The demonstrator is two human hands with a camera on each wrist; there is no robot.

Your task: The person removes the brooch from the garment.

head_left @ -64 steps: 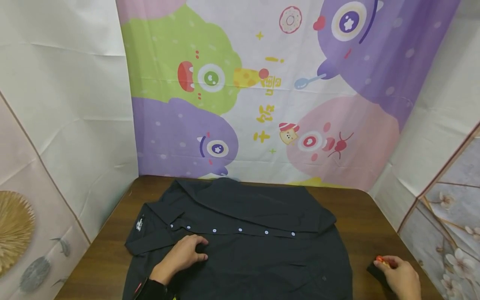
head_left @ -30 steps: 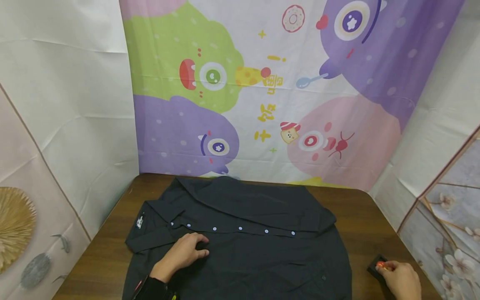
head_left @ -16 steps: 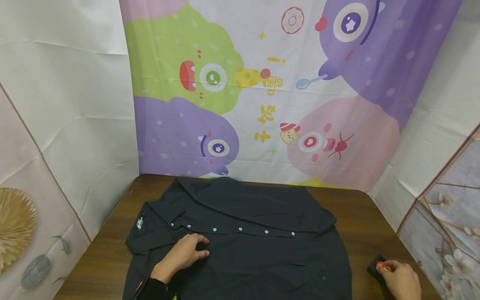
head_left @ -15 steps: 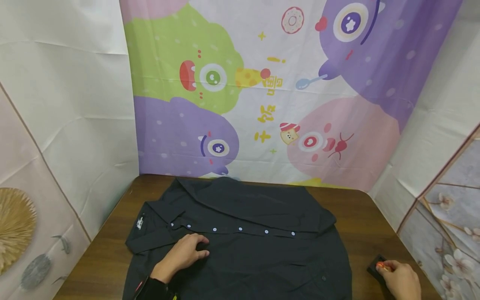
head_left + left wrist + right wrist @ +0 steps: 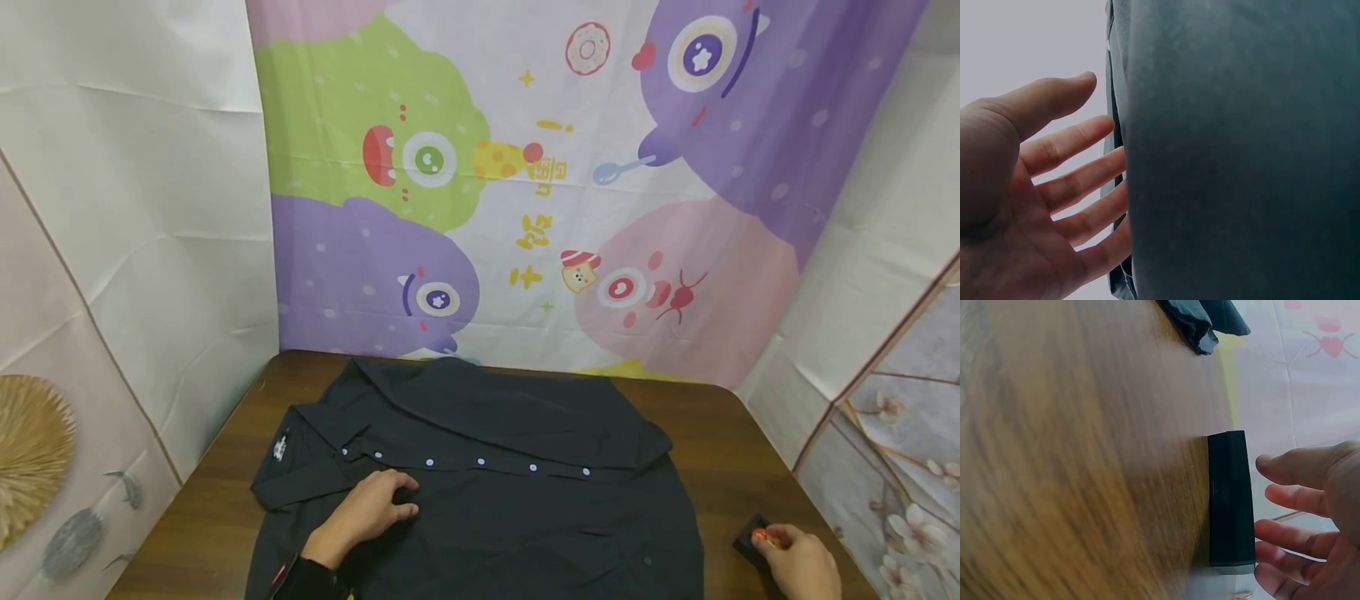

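A black button-up shirt [image 5: 517, 533] lies spread out, with a row of pale buttons across it. My left hand [image 5: 363, 510] rests on the shirt below the buttons; its fingers are loosely spread and hold nothing in the left wrist view. At the right, my right hand [image 5: 804, 562] is over a small black box [image 5: 1230, 503] on the table. A little red-orange thing [image 5: 768, 537] shows at the box by my fingertips in the head view; its kind is unclear. Seen from the right wrist, thumb and fingers are apart, fingertips right at the box's rim.
The brown wooden table [image 5: 720, 433] shows around the shirt. A cartoon-printed cloth [image 5: 525, 325] hangs behind its back edge, with pale curtains [image 5: 202, 275] at the left and right. A shirt edge [image 5: 1194, 328] appears far off in the right wrist view.
My right hand has come slightly lower, and the red-orange thing sits a little lower at the box, whose top shows more. My left hand and the shirt stay in place.
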